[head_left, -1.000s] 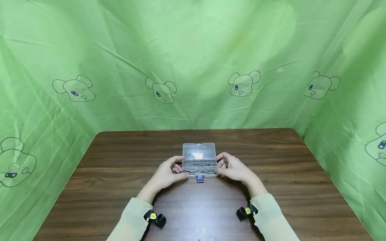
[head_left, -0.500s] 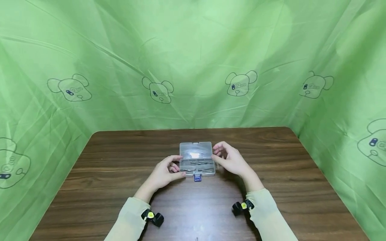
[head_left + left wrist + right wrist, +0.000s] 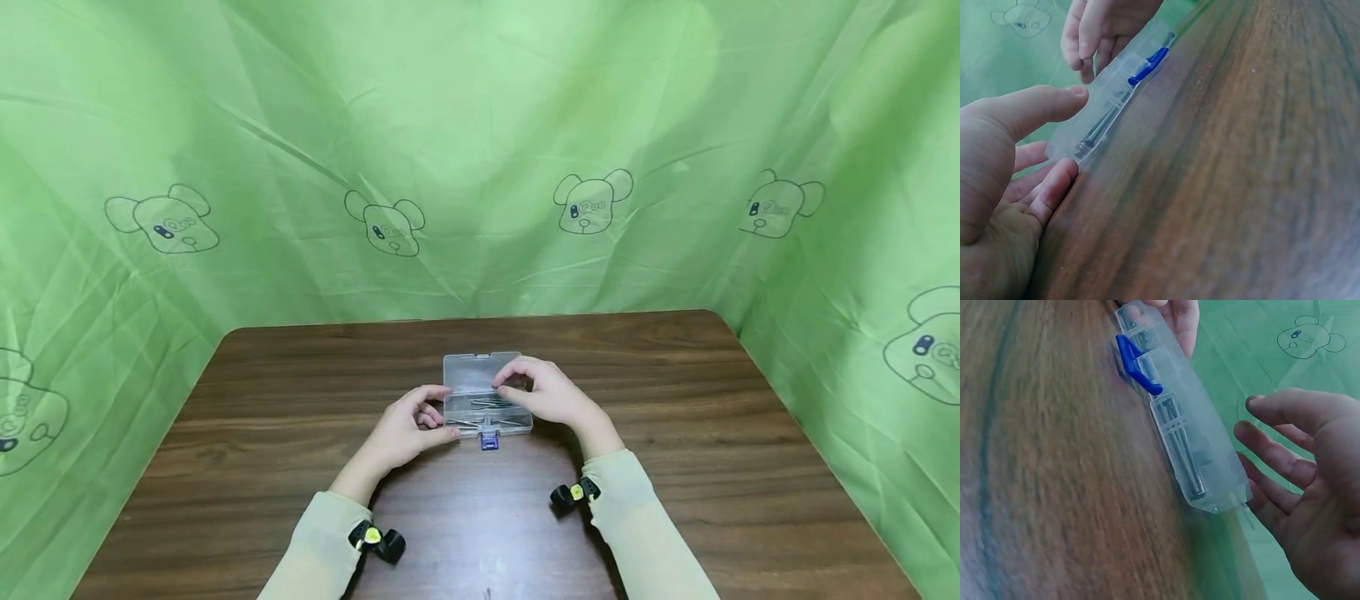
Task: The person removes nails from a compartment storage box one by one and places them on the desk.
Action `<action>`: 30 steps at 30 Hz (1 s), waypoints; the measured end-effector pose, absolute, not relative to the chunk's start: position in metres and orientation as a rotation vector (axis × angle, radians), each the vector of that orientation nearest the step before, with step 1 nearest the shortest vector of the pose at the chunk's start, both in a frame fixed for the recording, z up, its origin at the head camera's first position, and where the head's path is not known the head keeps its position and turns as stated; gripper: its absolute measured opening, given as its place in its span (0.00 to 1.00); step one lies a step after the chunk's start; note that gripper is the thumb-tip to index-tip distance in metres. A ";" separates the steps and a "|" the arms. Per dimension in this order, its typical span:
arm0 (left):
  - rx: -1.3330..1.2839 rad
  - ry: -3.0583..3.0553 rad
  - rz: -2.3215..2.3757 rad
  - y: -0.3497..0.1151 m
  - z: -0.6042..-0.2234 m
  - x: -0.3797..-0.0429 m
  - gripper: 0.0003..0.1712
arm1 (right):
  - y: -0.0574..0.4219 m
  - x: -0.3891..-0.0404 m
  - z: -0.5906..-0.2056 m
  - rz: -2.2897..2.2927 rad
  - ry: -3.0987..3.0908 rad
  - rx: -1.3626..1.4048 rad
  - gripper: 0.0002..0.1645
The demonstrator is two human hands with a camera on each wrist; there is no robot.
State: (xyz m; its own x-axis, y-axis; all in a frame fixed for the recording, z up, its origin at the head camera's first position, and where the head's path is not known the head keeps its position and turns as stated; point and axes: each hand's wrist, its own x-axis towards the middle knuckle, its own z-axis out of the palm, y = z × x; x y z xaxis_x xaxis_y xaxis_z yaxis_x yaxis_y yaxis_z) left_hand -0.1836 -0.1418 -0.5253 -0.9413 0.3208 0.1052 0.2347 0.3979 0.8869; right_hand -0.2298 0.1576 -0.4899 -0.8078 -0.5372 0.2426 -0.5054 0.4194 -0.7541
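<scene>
A clear plastic compartment box [image 3: 463, 407] lies on the table with its lid [image 3: 467, 372] standing open at the back. Slim metal pieces that look like screws [image 3: 1188, 456] lie in its compartments. A blue latch [image 3: 490, 441] hangs at the front. My left hand [image 3: 405, 427] holds the box's left end, thumb at the front corner and index finger farther back. Over the right part of the box is my right hand [image 3: 549, 393], thumb and index finger apart and nothing visible between them. It hides part of the lid and the rear compartment.
The brown wood-grain table [image 3: 300, 375] extends around the box on all sides. A green cloth [image 3: 480, 150] with printed bear heads hangs behind it and along both sides. Each wrist carries a small black camera [image 3: 390, 546] on a strap.
My right hand has left the box's right end, risen, and moved left over the box. The left hand keeps its place. The whole head view has shifted slightly.
</scene>
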 end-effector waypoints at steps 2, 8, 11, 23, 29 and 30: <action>0.518 2.563 1.596 -0.142 -0.526 -0.184 0.41 | 0.158 -0.231 -0.491 -1.343 2.616 -0.971 0.07; 0.526 2.572 1.570 -0.142 -0.525 -0.184 0.39 | 0.153 -0.232 -0.489 -1.168 2.679 -1.043 0.04; 0.529 2.578 1.554 -0.142 -0.525 -0.184 0.40 | 0.152 -0.233 -0.489 -1.097 2.724 -1.084 0.04; 0.535 2.600 1.547 -0.142 -0.523 -0.184 0.40 | 0.149 -0.237 -0.495 -1.034 2.789 -1.136 0.05; 0.537 2.596 1.545 -0.142 -0.525 -0.184 0.40 | 0.146 -0.237 -0.496 -0.969 2.809 -1.149 0.04; 0.538 2.594 1.545 -0.142 -0.525 -0.184 0.40 | 0.147 -0.237 -0.497 -0.960 2.811 -1.153 0.04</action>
State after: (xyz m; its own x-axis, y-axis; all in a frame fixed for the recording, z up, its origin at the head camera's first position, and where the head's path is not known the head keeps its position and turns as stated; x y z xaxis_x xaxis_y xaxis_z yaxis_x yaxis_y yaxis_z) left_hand -0.1841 -0.1418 -0.5247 -0.9359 0.3337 0.1132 0.2585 0.4317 0.8642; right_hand -0.2371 0.1465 -0.4967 -0.7372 -0.6248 0.2572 -0.6516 0.5566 -0.5154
